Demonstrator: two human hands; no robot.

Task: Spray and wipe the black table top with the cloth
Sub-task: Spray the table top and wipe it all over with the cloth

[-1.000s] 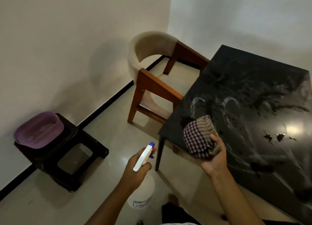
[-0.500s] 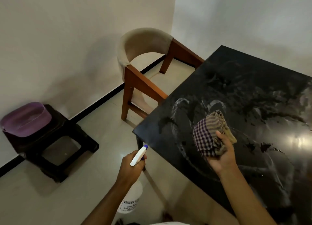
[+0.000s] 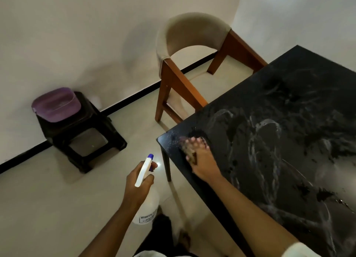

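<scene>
The black table top [image 3: 285,106] fills the right side, streaked with wet swirls and dark patches. My right hand [image 3: 200,158] presses the checked cloth [image 3: 187,148] flat on the table's near left corner; most of the cloth is hidden under the fingers. My left hand [image 3: 139,181] holds a white spray bottle [image 3: 145,199] with a blue nozzle over the floor, left of the table corner, its body hanging below the hand.
A wooden chair [image 3: 185,64] with a beige curved back stands at the table's far left side. A dark stool [image 3: 81,133] bearing a purple basin [image 3: 55,104] sits against the left wall. Pale tiled floor lies between them.
My right hand has brought the cloth down and left onto the table's near corner, flattening it. The view has shifted, and the spray bottle stays in my left hand.
</scene>
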